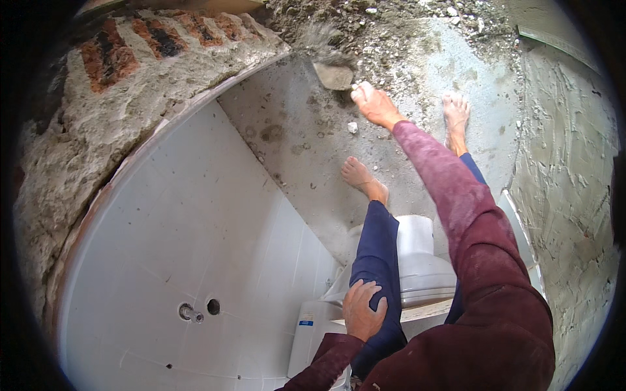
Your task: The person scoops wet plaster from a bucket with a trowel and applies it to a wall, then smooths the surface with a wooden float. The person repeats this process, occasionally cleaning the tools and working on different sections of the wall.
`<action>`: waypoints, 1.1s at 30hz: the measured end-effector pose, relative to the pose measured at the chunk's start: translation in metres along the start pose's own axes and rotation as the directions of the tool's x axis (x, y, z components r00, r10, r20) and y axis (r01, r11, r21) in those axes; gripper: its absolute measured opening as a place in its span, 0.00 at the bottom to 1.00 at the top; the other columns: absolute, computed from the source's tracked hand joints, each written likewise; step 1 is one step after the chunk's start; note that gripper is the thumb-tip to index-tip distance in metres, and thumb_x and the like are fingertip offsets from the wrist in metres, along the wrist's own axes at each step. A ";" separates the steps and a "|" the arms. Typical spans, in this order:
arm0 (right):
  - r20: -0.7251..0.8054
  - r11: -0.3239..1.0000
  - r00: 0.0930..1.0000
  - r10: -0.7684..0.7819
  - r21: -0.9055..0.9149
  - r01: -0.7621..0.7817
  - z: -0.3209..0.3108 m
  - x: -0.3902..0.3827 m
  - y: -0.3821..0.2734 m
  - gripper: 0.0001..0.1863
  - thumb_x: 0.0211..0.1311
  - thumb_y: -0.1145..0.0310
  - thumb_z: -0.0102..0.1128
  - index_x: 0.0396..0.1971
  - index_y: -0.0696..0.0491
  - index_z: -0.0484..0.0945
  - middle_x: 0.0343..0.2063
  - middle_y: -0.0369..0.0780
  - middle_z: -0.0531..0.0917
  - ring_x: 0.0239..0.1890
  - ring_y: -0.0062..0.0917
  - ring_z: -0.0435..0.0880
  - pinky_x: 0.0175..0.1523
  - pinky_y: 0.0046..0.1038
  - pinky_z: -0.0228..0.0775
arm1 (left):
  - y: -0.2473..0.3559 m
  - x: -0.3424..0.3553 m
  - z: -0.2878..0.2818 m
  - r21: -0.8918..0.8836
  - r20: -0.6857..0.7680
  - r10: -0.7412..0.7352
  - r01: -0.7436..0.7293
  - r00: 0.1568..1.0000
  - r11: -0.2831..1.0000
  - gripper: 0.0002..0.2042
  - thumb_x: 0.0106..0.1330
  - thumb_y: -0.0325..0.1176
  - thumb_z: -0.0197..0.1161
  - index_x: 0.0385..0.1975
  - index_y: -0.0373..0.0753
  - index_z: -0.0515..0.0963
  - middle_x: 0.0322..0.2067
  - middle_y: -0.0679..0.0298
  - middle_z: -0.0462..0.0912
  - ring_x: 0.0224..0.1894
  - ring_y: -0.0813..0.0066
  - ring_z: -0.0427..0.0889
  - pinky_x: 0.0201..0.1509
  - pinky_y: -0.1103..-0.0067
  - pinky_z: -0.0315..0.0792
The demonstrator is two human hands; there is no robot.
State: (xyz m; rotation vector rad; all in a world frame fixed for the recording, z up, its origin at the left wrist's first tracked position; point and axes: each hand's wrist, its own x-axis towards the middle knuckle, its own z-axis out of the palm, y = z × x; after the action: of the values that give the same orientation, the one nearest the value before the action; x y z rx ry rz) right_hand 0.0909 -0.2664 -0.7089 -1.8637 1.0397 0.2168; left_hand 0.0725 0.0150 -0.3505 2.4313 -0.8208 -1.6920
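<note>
Stretched out ahead, my right hand (376,106) is closed in a fist just above the dusty floor. From its left side sticks out a flat, dirty grey blade, seemingly of a trowel (334,76); its handle is hidden in my fingers. Just beyond the blade, rubble and dirt (385,36) cover the floor, smeared by motion at one spot. My left hand (365,309) rests on my left knee, fingers spread over the blue trouser leg (377,244), and holds nothing.
A white toilet (424,270) stands between my legs. At left, a white tiled wall (189,215) has a pipe fitting (190,313) and a hole (213,306); its top is broken brick and mortar (156,72). Rough plaster wall (561,169) rises at right. A white lump (353,128) lies on the floor.
</note>
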 end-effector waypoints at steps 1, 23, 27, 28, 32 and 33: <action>-0.003 0.998 0.999 -0.046 -0.032 0.046 -0.010 0.000 0.010 0.17 0.68 0.60 0.38 0.41 0.56 0.73 0.41 0.50 0.73 0.35 0.46 0.80 0.40 0.42 0.75 | 0.000 -0.001 0.000 0.008 0.006 0.004 -0.004 1.000 1.000 0.13 0.52 0.33 0.65 0.38 0.42 0.78 0.45 0.60 0.79 0.56 0.55 0.70 0.62 0.64 0.60; 0.148 0.899 0.980 -0.130 -0.399 0.180 -0.222 0.166 0.022 0.28 0.71 0.49 0.30 0.46 0.59 0.71 0.34 0.45 0.80 0.32 0.39 0.81 0.47 0.43 0.72 | 0.041 0.001 0.032 0.039 -0.058 -0.073 0.075 0.996 0.996 0.12 0.51 0.38 0.66 0.36 0.45 0.79 0.43 0.65 0.80 0.56 0.62 0.70 0.60 0.65 0.59; 0.146 0.978 0.989 -0.026 -0.199 0.055 -0.282 0.156 -0.021 0.23 0.72 0.49 0.36 0.33 0.55 0.71 0.19 0.36 0.68 0.18 0.17 0.67 0.26 0.28 0.70 | 0.045 0.004 0.039 0.053 -0.031 -0.087 0.088 0.996 0.995 0.12 0.51 0.39 0.66 0.35 0.45 0.79 0.43 0.65 0.80 0.55 0.62 0.70 0.61 0.66 0.58; 0.305 0.953 0.952 -0.037 -0.276 0.125 -0.273 0.141 -0.032 0.25 0.71 0.48 0.35 0.34 0.55 0.72 0.18 0.36 0.71 0.19 0.20 0.72 0.26 0.28 0.73 | 0.046 0.003 0.041 0.042 -0.024 -0.110 0.111 0.994 0.993 0.12 0.51 0.39 0.65 0.35 0.45 0.79 0.43 0.65 0.80 0.55 0.63 0.70 0.61 0.66 0.58; 0.487 0.805 0.871 -0.066 -0.490 0.335 -0.153 0.032 0.030 0.19 0.68 0.50 0.40 0.48 0.47 0.71 0.20 0.40 0.79 0.22 0.28 0.81 0.28 0.35 0.77 | 0.054 0.006 0.036 0.074 -0.007 -0.119 0.119 0.993 0.990 0.12 0.52 0.40 0.65 0.36 0.45 0.79 0.43 0.66 0.80 0.55 0.63 0.70 0.61 0.66 0.57; 0.584 0.791 0.812 0.010 -0.501 0.350 -0.124 0.005 0.038 0.15 0.67 0.50 0.45 0.46 0.41 0.71 0.19 0.38 0.78 0.21 0.27 0.80 0.27 0.34 0.77 | 0.056 0.008 0.035 0.069 -0.008 -0.121 0.122 0.993 0.990 0.12 0.52 0.40 0.65 0.36 0.45 0.79 0.43 0.66 0.80 0.56 0.63 0.70 0.61 0.65 0.57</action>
State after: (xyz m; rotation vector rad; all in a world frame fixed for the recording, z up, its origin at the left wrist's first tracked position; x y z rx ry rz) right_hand 0.0323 -0.3758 -0.6712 -2.2232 0.3778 1.0192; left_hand 0.0216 -0.0285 -0.3516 2.5794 -0.7579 -1.7259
